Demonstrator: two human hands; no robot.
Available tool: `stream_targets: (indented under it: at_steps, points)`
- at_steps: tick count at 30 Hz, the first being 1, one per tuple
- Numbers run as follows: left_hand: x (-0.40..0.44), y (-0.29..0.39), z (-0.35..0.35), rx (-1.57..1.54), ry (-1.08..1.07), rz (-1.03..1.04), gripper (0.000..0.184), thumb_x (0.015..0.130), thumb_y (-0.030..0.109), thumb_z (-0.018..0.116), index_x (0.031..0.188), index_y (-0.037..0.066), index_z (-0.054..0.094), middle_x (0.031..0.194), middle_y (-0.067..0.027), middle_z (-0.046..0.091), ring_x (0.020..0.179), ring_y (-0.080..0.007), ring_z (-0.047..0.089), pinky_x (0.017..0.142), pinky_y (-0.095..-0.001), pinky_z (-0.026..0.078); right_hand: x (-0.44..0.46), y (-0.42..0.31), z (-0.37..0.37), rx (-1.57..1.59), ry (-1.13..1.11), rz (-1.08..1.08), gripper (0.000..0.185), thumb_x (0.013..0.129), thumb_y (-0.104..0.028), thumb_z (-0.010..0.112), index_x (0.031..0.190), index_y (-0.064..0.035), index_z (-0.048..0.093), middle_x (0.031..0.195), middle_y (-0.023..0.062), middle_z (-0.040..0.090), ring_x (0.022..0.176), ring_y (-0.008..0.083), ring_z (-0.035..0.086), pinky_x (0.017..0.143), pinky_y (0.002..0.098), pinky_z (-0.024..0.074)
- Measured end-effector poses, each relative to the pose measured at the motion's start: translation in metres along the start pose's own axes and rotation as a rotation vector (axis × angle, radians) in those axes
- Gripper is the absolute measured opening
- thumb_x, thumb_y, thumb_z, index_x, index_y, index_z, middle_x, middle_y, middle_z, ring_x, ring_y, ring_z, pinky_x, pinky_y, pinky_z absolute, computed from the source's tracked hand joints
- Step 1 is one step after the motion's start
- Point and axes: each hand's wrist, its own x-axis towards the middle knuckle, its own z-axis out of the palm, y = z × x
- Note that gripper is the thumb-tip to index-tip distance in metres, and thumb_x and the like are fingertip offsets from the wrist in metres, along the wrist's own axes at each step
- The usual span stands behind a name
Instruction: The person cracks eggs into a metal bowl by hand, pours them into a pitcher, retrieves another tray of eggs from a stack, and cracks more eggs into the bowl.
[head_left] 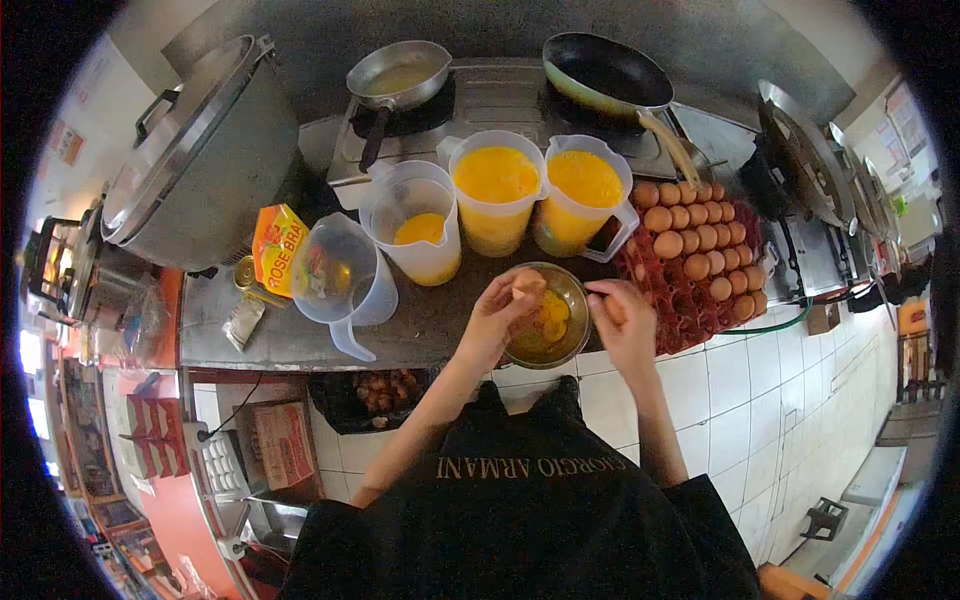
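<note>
Between my hands is a round metal bowl (537, 348) with several yolks (552, 318) in it. My left hand (500, 308) is closed on a brown egg (528, 284) over the bowl's upper left part; whether its shell is cracked is too small to tell. At the bowl's right rim, my right hand (622, 318) has its fingers curled, the tips close to or on the metal. Beyond the bowl stand two jugs (497, 225) (580, 230) full of yellow egg and a partly filled jug (425, 258). A red tray (682, 318) of brown eggs (668, 244) lies to the right.
A nearly empty jug (345, 285) and an orange pack (279, 250) stand left, near a large pot (215, 165). Behind, a saucepan (400, 75) and frying pan (608, 72) sit on the stove (500, 95). Below the counter edge is a black container (345, 415) of shells.
</note>
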Motion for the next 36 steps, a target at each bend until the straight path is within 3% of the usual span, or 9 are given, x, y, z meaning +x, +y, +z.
stream_targets:
  at_steps: [4, 10, 19, 21, 23, 25, 26, 31, 36]
  points:
    - [-0.029, 0.019, -0.012, -0.329, 0.115, -0.130, 0.045, 0.088, 0.010, 0.058, 0.130, 0.010, 0.043, 0.118, -0.0038, 0.054, 0.102, -0.0148, 0.056, 0.089, -0.0312, 0.049, 0.014, 0.017, -0.042, -0.309, 0.206, -0.009, 0.008, 0.079, -0.008, 0.063, 0.086, -0.0054, 0.063, 0.082, 0.0139, 0.063, 0.078, 0.0321, 0.060, 0.069, 0.0378, 0.0469]
    - [-0.118, 0.037, -0.085, 0.322, 0.188, -0.194, 0.045, 0.082, 0.012, 0.067, 0.123, 0.005, 0.050, 0.110, -0.0071, 0.059, 0.095, -0.0149, 0.059, 0.083, -0.0298, 0.050, 0.041, 0.050, -0.091, -0.770, 0.163, 0.123, 0.025, 0.079, -0.021, 0.067, 0.097, -0.0043, 0.062, 0.095, 0.0152, 0.064, 0.085, 0.0336, 0.061, 0.076, 0.0406, 0.0481]
    - [-0.192, -0.113, -0.252, 0.438, 0.569, -0.427, 0.060, 0.071, 0.023, 0.078, 0.120, 0.002, 0.053, 0.101, -0.0113, 0.064, 0.093, -0.0200, 0.060, 0.081, -0.0317, 0.048, 0.070, 0.070, -0.063, -0.936, 0.059, 0.300, 0.041, 0.069, -0.038, 0.074, 0.094, -0.0079, 0.063, 0.082, 0.0151, 0.066, 0.079, 0.0330, 0.063, 0.073, 0.0451, 0.0479]
    - [-0.195, -0.148, -0.268, 1.048, 0.651, -0.053, 0.069, 0.067, 0.034, 0.080, 0.120, 0.000, 0.053, 0.100, -0.0157, 0.064, 0.096, -0.0279, 0.059, 0.086, -0.0408, 0.045, 0.073, 0.072, -0.063, -0.936, 0.035, 0.307, 0.042, 0.069, -0.039, 0.074, 0.095, -0.0077, 0.063, 0.084, 0.0155, 0.066, 0.081, 0.0328, 0.063, 0.074, 0.0446, 0.0480]
    - [-0.176, -0.076, -0.206, 1.249, 0.716, -0.283, 0.073, 0.066, 0.045, 0.078, 0.118, -0.001, 0.055, 0.100, -0.0187, 0.064, 0.100, -0.0341, 0.057, 0.090, -0.0450, 0.041, 0.073, 0.069, -0.065, -0.940, 0.016, 0.320, 0.043, 0.068, -0.039, 0.074, 0.095, -0.0075, 0.063, 0.085, 0.0159, 0.066, 0.083, 0.0327, 0.063, 0.074, 0.0441, 0.0480]
    - [-0.155, -0.042, -0.192, 1.077, 0.126, -0.737, 0.075, 0.069, 0.053, 0.074, 0.117, -0.001, 0.056, 0.103, -0.0190, 0.063, 0.099, -0.0335, 0.058, 0.090, -0.0432, 0.042, 0.067, 0.058, -0.066, -0.824, 0.127, 0.345, 0.044, 0.069, -0.036, 0.074, 0.100, -0.0070, 0.064, 0.089, 0.0162, 0.066, 0.086, 0.0341, 0.061, 0.075, 0.0436, 0.0480]
    - [-0.151, -0.036, -0.189, 1.022, -0.016, -0.669, 0.065, 0.077, 0.053, 0.066, 0.115, 0.000, 0.058, 0.101, -0.0149, 0.064, 0.099, -0.0285, 0.059, 0.087, -0.0376, 0.045, 0.063, 0.055, -0.070, -0.823, 0.130, 0.334, 0.044, 0.069, -0.036, 0.074, 0.100, -0.0070, 0.064, 0.089, 0.0162, 0.066, 0.086, 0.0341, 0.061, 0.075, 0.0436, 0.0480]
    - [-0.094, 0.050, -0.074, 0.231, -0.210, -0.292, 0.035, 0.095, 0.032, 0.049, 0.118, 0.006, 0.056, 0.109, -0.0062, 0.059, 0.103, -0.0145, 0.056, 0.082, -0.0285, 0.047, 0.029, 0.000, -0.063, -0.003, 0.129, 0.084, 0.049, 0.066, -0.014, 0.078, 0.111, -0.0038, 0.061, 0.103, 0.0100, 0.065, 0.096, 0.0228, 0.061, 0.086, 0.0342, 0.0473]
    - [-0.045, 0.054, 0.026, -0.059, -0.232, -0.028, 0.037, 0.093, 0.024, 0.052, 0.125, 0.005, 0.050, 0.119, -0.0067, 0.054, 0.110, -0.0182, 0.053, 0.091, -0.0321, 0.046, -0.006, -0.033, -0.004, 0.293, -0.133, 0.074, 0.049, 0.065, -0.013, 0.081, 0.109, -0.0025, 0.061, 0.103, 0.0086, 0.065, 0.096, 0.0192, 0.060, 0.087, 0.0313, 0.0462]
